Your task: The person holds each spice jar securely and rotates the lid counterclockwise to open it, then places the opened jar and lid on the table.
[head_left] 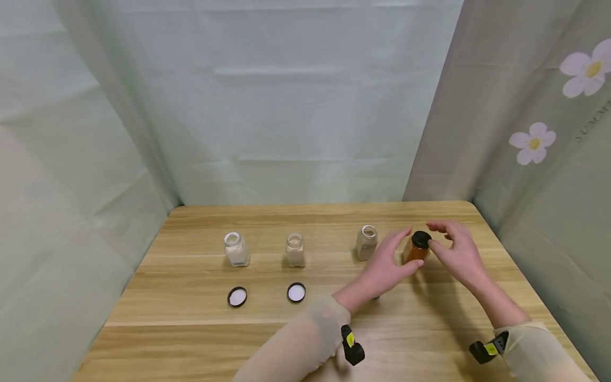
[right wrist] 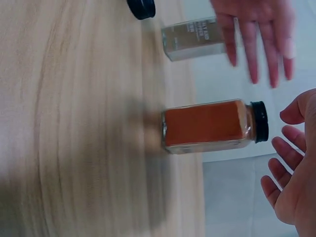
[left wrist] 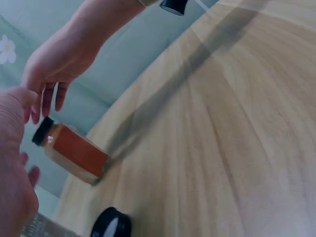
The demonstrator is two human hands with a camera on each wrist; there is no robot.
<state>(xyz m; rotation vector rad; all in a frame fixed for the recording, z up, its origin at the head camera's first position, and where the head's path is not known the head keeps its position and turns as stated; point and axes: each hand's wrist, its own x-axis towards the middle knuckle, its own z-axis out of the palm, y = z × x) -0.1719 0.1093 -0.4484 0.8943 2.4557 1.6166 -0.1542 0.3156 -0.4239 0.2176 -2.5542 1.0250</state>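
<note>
A glass spice jar (head_left: 417,253) of orange-red powder stands upright at the table's right, its black lid (right wrist: 259,121) on. My left hand (head_left: 385,263) is beside the jar on its left, fingers extended and apart from the glass in the right wrist view. On the other side, my right hand (head_left: 458,254) hovers by the lid with fingers loosely bent; a small gap shows between thumb and lid. Left of my left hand stands an uncapped jar of greyish powder (head_left: 366,243). Its neighbour, a loose black lid (left wrist: 111,223), lies on the table, mostly hidden by my left arm in the head view.
Two more uncapped jars stand further left, one with white contents (head_left: 237,251) and one with beige powder (head_left: 295,251). In front of them lie two black lids, a left one (head_left: 237,297) and a right one (head_left: 296,292), white insides up. Fabric walls surround the wooden table (head_left: 191,339).
</note>
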